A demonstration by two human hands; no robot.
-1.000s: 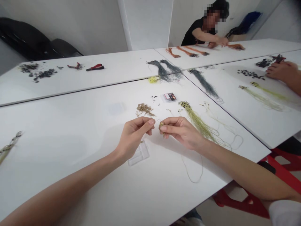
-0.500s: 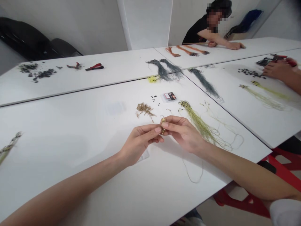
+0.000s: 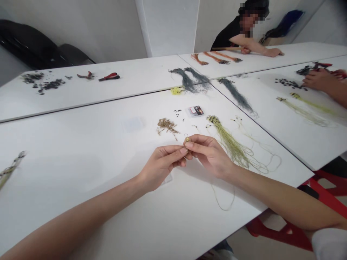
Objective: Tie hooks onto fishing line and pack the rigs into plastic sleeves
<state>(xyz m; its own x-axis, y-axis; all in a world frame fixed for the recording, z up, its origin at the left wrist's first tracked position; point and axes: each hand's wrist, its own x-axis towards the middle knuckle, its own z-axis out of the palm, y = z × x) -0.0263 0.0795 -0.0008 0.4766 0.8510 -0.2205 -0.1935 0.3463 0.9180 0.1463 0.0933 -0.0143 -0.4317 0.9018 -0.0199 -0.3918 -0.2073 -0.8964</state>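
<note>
Just above the bench (image 3: 81, 151), the small gold fitting (image 3: 187, 139) is being pinched by the fingers of the right hand (image 3: 210, 155), and the left hand (image 3: 159, 166), apart a second ago, is now being pressed against them, its fingers closed together.

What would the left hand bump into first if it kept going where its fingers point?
The right hand: the left hand points straight at its fingertips, seemingly touching them, just below a small gold piece pinched there.
</note>
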